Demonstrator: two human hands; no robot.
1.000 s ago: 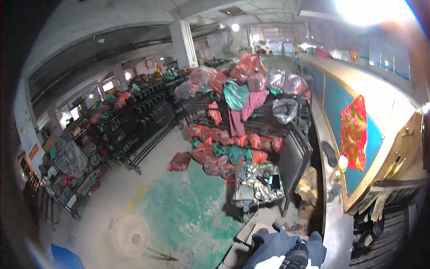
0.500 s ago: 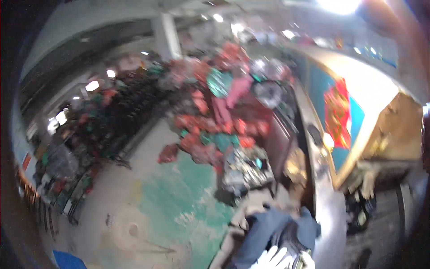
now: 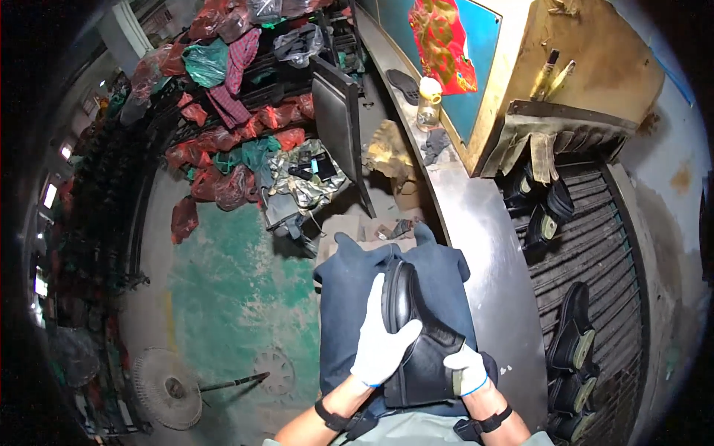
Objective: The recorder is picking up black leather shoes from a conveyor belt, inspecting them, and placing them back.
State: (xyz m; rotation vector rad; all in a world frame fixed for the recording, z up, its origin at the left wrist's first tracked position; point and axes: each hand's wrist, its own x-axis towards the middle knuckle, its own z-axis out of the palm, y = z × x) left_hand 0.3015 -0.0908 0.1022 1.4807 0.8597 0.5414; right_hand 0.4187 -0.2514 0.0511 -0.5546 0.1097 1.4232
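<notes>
A black leather ankle boot [image 3: 420,349] lies on its side over my lap, its toe pointing away from me and its sole to the left. My left hand [image 3: 383,338], in a white glove, is closed around the sole side, with its thumb across the upper. Also white-gloved, my right hand [image 3: 466,369] pinches the boot's collar at the opening, where a pale lining shows. Under the boot is dark blue cloth [image 3: 349,297] covering my legs.
A metal ledge [image 3: 491,260] runs along my right. Beyond it, several black boots [image 3: 571,327] lie on a slatted conveyor [image 3: 595,245] beneath a machine opening with hanging flaps [image 3: 543,152]. A standing fan [image 3: 171,386] is at lower left. Bagged items [image 3: 223,186] fill racks ahead.
My view has swung right and down, and the blur is gone. The boot and both hands, at the lower edge before, now show fully in the lower middle.
</notes>
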